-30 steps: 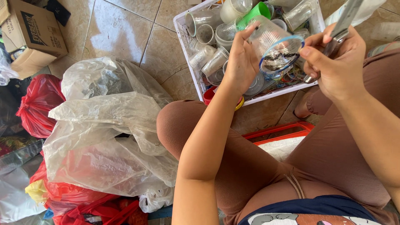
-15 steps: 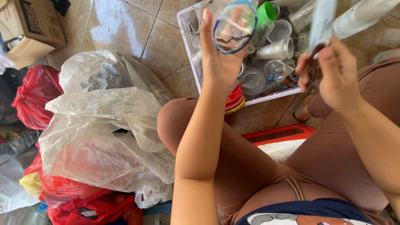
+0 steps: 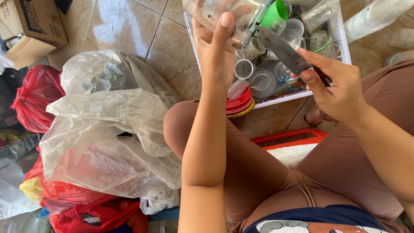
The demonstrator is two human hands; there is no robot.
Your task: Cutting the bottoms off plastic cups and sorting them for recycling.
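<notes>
Your left hand (image 3: 215, 47) is raised at the top of the view, its grip closed around a clear plastic cup (image 3: 224, 15) with the thumb pressed up over the near wall; the cup is held in the air above the left end of a white plastic crate (image 3: 297, 96) and part of it runs out of frame. Your right hand (image 3: 340, 88) is curled shut around the handle of a knife (image 3: 284, 52), index finger laid along the top, and the dark blade points up and to the left toward the cup, its tip close to the cup though you cannot tell whether the 2 touch. Below both hands the crate sits on the tiled floor (image 3: 129, 26) and is filled with more clear plastic cups (image 3: 263, 82), some upright and some tipped, with a green cup (image 3: 276, 15) near its far edge. A stack of red and yellow lids (image 3: 239, 105) lies just beside your left knee, against the crate's near corner. To your left a heap of clear plastic bags (image 3: 108, 129) rests on the floor, with red plastic bags (image 3: 36, 97) behind and beneath it and a cardboard box (image 3: 34, 26) in the far corner. A red tray (image 3: 289, 140) shows between your legs.
</notes>
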